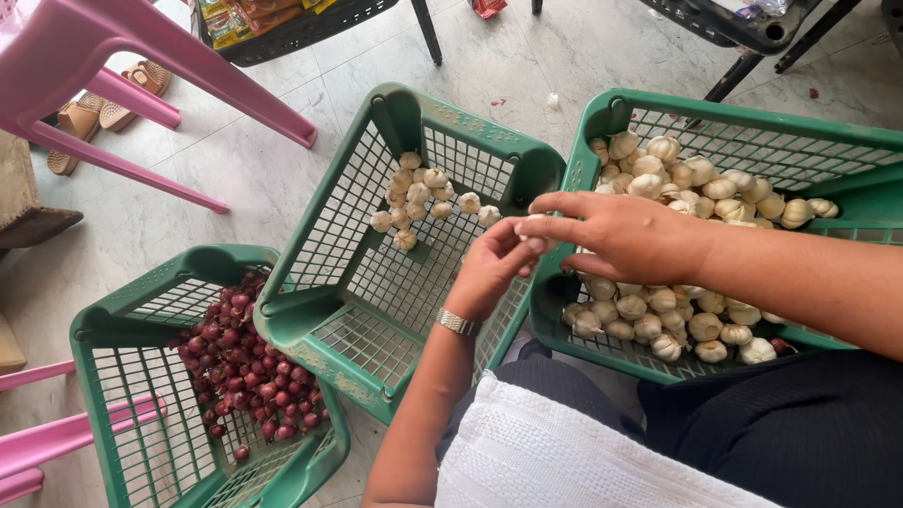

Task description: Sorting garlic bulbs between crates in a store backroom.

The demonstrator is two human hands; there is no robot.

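Head view: both hands meet above the rims between the middle basket (324,310) and right basket (602,118). Left hand (494,268) and right hand (616,235) pinch one garlic bulb (532,222) together, fingers closed on it. Open floor (254,169) lies beyond.

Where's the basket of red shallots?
Lower left in the head view: the shallot basket sits on the floor, left of the middle basket, beside a pink chair.
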